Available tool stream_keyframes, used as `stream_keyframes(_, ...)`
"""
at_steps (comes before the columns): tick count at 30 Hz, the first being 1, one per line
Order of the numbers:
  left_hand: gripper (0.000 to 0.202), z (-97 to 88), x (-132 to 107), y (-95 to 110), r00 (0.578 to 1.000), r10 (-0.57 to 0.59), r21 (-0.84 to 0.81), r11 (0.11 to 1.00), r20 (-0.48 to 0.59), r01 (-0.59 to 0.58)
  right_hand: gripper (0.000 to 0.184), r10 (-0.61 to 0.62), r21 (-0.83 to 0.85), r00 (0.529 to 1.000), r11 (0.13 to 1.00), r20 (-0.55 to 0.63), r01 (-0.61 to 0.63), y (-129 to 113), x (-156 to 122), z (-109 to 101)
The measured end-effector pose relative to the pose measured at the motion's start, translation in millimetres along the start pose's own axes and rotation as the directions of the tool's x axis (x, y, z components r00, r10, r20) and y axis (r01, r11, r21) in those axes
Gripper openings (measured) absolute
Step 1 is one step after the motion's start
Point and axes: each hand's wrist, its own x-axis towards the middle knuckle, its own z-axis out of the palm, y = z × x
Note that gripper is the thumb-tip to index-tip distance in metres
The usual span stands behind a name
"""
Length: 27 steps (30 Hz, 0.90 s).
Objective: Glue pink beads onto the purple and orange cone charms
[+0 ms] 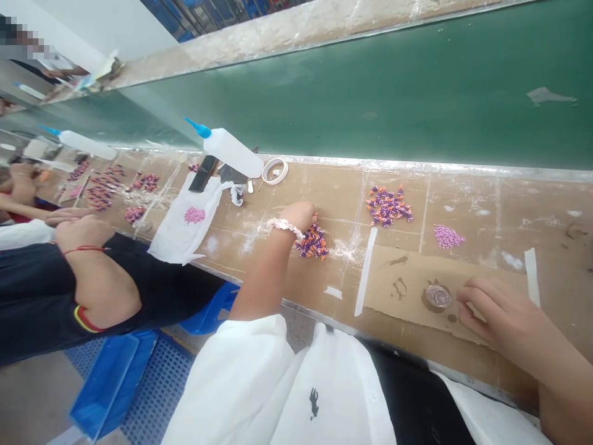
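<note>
Under the hand (299,216), purple-orange pieces (312,243) hide.

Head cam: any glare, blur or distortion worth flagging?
Head view: wide-angle bowing and a slanted frame skew the workbench; pale glare lies across the green panel; a pixelated patch covers part of the top-left corner; the left hand and right hand look reasonably sharp, with no clear motion blur.

My left hand (299,216) touches a pile of small pieces (312,244). From that pile, a squeeze bottle (231,151) sits behind and left, a second pile (388,206) behind and right, and a small glass dish (438,296) right, just beside my right hand (498,312).
</note>
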Motion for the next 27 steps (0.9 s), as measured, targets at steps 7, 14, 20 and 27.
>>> stream_keyframes(7, 0.02, -4.3, -41.2, 38.0, 0.951, 0.272, -0.616, 0.727, -0.149, -0.304, 0.012, 0.044, 0.076, 0.998, 0.996, -0.037, -0.041, -3.2, 5.1, -1.8)
stream_keyframes(14, 0.035, 55.1, -116.1, 143.1, 0.658, 0.751, -0.838, -0.328, 0.049, 0.436, 0.019, 0.247, 0.615, 0.969, 0.767, -0.021, -0.182, -11.0, 10.5, -7.7)
stream_keyframes(20, 0.033, 79.4, -122.7, 163.5, 0.557, 0.821, -0.776, -0.269, 0.125, 0.57, 0.02, 0.349, 0.495, 0.912, 0.844, -0.217, -0.205, -17.2, 12.7, -4.3)
stream_keyframes(27, 0.033, 82.8, -129.4, 165.3, 0.549, 0.822, -0.716, -0.291, 0.152, 0.634, 0.025, 0.238, 0.241, 0.94, 0.954, -0.245, -0.178, -21.2, 13.7, 4.0)
